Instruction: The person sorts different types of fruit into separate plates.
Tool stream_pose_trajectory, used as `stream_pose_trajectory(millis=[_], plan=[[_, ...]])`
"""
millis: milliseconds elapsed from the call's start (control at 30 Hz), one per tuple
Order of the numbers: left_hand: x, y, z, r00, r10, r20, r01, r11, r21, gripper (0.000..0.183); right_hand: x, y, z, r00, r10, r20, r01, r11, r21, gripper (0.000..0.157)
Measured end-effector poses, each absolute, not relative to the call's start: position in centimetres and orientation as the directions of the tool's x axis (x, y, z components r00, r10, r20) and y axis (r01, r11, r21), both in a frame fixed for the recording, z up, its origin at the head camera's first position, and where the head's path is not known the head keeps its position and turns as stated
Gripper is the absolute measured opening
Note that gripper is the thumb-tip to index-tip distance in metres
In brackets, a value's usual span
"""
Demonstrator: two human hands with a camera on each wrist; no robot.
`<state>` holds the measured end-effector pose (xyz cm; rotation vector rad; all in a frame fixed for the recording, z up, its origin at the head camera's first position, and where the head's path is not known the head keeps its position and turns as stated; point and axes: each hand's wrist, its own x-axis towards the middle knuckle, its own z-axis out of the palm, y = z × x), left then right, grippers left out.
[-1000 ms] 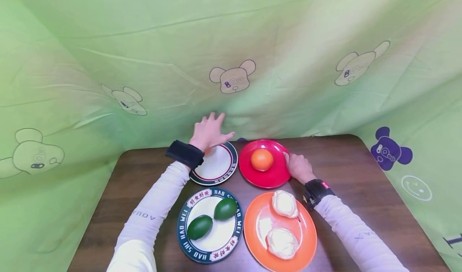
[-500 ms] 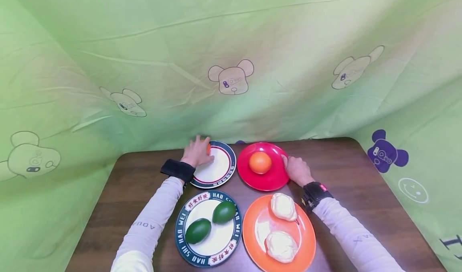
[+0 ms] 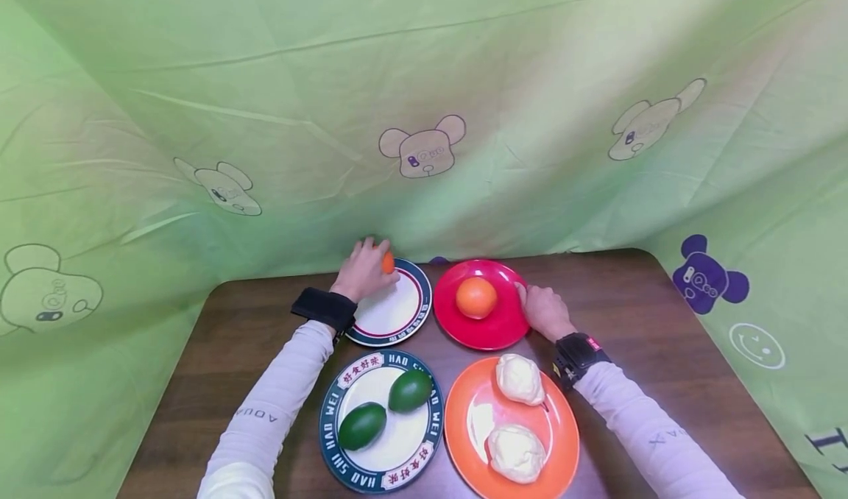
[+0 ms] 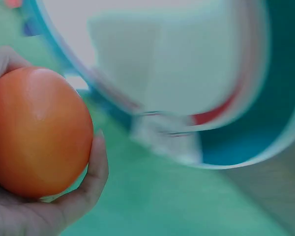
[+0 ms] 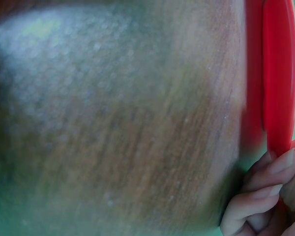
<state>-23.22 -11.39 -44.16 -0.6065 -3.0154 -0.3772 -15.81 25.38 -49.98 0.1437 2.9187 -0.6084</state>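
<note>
My left hand grips an orange at the far left part of the white plate with a dark teal rim. In the left wrist view, fingers and thumb curl round the smooth orange, with the plate's rim beside it. My right hand pinches the right edge of a red plate, thumb on top. A second orange sits on that plate. Up close in the right wrist view, curled fingertips meet the red rim.
Nearer me, another teal-rimmed plate carries two green oval fruits. To its right, an orange plate bears two white lumpy things, one with a dark stem. A green printed cloth hangs behind the brown table.
My left hand came down from spread fingers above the far-left plate and took hold of the orange there, now shifted slightly. The right hand stayed at the red plate's edge.
</note>
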Motion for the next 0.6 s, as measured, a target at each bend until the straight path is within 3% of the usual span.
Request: stream_pose_trajectory(millis=[267, 600], plan=[[-23.0, -6.1, -38.4, -0.842, 0.496, 0.212, 0.537, 0.806, 0.247, 0.056, -15.7, 25.7, -49.9, -0.983, 0.063, -0.172, 0.127, 0.911, -0.392, 0.049], [-22.6, -1.3, -36.1, -0.795, 0.578, 0.185, 0.607, 0.758, 0.238, 0.053, -16.0, 25.3, -49.9, -0.980, 0.081, -0.183, 0.147, 0.910, -0.387, 0.051]])
